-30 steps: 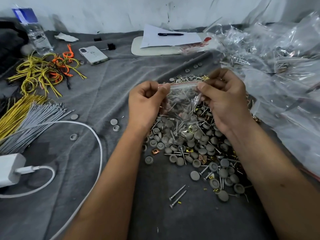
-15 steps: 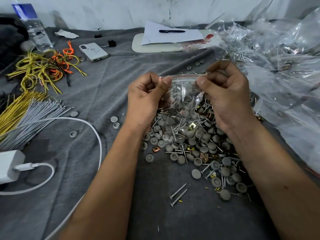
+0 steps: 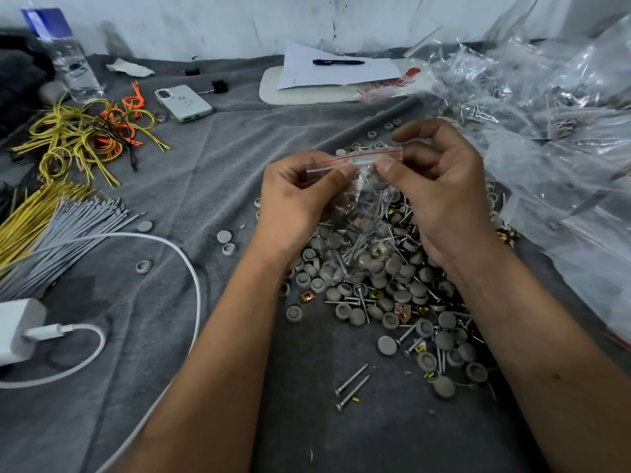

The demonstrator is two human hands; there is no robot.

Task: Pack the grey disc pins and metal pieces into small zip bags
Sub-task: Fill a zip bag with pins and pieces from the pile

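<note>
With thumbs closing in along the red-lined strip, sealing a filled zip bag

Far left: white charger [image 3: 18, 327] with its cable, grey and yellow wire bundles, phone [image 3: 184, 103] further back on the grey cloth. Centre: left hand [image 3: 293, 203] pinching the left end of the zip bag [image 3: 362, 186], raised just above the heap of grey disc pins [image 3: 386, 288], screws and brass clips. Right hand [image 3: 440, 192] pinching the strip too, thumb now near the left thumb, where half a second ago well apart. Likely meaning: closure nearly pressed shut, one more bag almost ready for the pile of clear bags [image 3: 553, 131] at far right
</note>
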